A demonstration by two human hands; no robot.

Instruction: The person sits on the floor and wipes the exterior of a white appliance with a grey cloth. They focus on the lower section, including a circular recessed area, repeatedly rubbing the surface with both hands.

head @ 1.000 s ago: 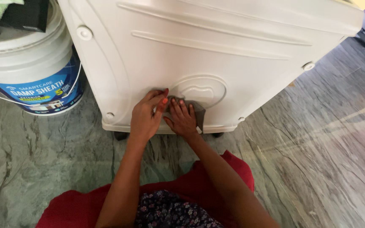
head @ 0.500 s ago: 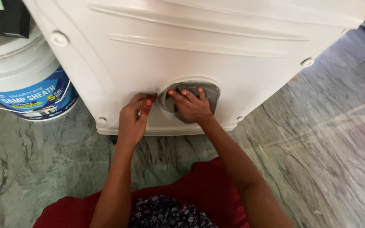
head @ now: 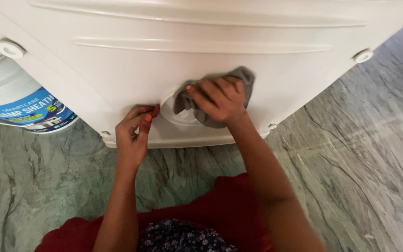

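Observation:
A large white plastic appliance body [head: 201,28] stands on the floor in front of me, with raised ribs and a round recessed disc low on its panel. My right hand [head: 218,100] presses a grey cloth [head: 242,75] against the upper part of that disc. My left hand [head: 134,130] rests with curled fingers on the panel just left of the disc, near the bottom edge. It holds nothing.
A white bucket [head: 10,100] with a blue label stands at the left behind the appliance. Round white screw caps [head: 9,48] sit on the panel's corners. The floor [head: 360,154] is grey-green marble. My red garment [head: 220,214] fills the bottom middle.
My right hand has carried the grey cloth from below the disc up across it to its upper edge. The view has moved closer and lower. My left hand has stayed on the panel.

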